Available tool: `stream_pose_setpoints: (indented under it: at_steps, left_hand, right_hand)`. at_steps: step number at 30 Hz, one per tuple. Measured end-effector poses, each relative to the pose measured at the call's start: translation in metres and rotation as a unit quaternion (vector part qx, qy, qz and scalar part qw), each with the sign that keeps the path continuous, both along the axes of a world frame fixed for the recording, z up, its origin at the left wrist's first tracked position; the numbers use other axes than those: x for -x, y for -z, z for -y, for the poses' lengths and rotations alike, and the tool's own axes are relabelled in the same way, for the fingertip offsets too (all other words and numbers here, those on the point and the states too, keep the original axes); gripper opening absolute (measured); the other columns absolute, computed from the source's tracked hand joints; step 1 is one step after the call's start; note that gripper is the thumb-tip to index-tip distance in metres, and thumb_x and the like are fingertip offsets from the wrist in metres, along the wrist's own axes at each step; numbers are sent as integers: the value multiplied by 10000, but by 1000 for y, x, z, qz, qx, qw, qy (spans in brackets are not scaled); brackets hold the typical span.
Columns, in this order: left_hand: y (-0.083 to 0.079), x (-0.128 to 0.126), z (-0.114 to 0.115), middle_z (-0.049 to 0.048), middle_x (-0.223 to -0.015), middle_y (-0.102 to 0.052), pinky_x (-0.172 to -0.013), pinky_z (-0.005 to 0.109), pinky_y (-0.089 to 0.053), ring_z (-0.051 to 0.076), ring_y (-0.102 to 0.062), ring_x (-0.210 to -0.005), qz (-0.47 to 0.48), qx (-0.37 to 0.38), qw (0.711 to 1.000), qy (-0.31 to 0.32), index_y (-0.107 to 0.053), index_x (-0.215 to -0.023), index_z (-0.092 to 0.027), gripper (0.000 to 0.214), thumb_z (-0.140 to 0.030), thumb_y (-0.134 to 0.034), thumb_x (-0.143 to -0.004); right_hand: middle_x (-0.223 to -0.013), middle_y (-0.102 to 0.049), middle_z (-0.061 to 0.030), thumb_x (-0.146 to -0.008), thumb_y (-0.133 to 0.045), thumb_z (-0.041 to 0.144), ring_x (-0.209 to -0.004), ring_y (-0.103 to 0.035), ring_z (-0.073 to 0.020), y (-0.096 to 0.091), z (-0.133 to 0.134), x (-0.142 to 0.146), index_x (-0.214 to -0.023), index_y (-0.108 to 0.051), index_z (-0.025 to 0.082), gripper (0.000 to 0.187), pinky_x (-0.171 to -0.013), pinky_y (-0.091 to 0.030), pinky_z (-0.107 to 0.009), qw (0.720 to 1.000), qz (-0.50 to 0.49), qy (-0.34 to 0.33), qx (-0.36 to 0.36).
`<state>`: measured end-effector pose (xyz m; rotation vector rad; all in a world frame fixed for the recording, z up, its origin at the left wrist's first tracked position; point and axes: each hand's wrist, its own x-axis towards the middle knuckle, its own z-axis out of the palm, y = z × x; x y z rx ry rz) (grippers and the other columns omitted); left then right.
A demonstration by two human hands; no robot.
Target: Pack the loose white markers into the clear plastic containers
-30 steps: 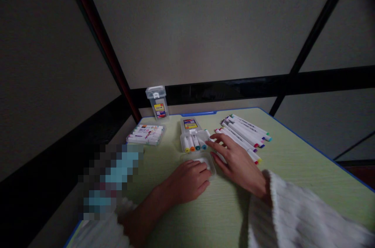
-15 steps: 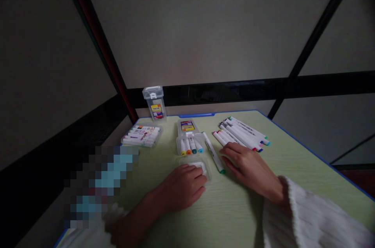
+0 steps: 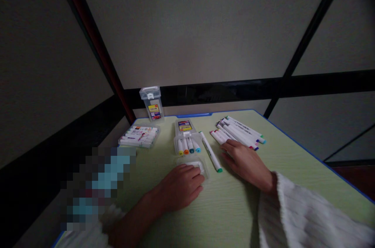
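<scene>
My left hand (image 3: 180, 185) lies palm down on the green table (image 3: 293, 162), its fingers flat on the near edge of a clear plastic lid (image 3: 197, 163). Just beyond the lid is an open clear case (image 3: 186, 142) holding several white markers with coloured caps. A single white marker with a green cap (image 3: 210, 151) lies loose to the right of the case. My right hand (image 3: 247, 162) rests palm down further right, fingers stretched out, fingertips touching the near ends of a pile of markers (image 3: 238, 131). I see nothing gripped in it.
A flat clear pack of markers (image 3: 139, 136) lies at the left. An upright clear case with a yellow label (image 3: 151, 103) stands at the table's back edge by the wall. A blurred patch covers the lower left.
My right hand left the open case, the green-capped marker now lies loose beside it, and the hand moved right to the pile. My left hand stayed on the lid.
</scene>
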<state>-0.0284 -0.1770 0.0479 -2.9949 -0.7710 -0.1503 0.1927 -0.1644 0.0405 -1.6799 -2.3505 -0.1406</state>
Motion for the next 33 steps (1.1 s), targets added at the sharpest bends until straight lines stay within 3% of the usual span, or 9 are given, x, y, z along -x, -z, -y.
stream_pose_setpoints:
  at_steps: [7,16,33]
  left_hand:
    - [0,0,1,21,-826,-564,-739,287,-401,156,-511,-762,-2,-11,1000,2,-516,-827,-167,93,-237,-456,-838]
    - [2,0,1,13,-805,-552,-721,288,-401,154,-509,-757,6,-17,1000,-2,-510,-800,-167,111,-238,-437,-846]
    - [2,-1,2,13,-788,-552,-718,282,-401,148,-512,-744,12,-28,1000,5,-514,-789,-166,140,-237,-415,-856]
  right_hand:
    - [-949,-558,-94,-776,-419,75,-844,-551,-199,0,-1,-2,-958,-556,141,237,-668,-405,-274,1000,-10,20,-21]
    - [-856,-591,-84,-801,-430,134,-757,-569,-200,-1,-3,-3,-895,-557,159,159,-629,-375,-285,996,43,73,6]
    - [-860,-625,-96,-820,-413,163,-779,-585,-222,13,-3,1,-993,-499,142,194,-667,-303,-322,999,21,35,10]
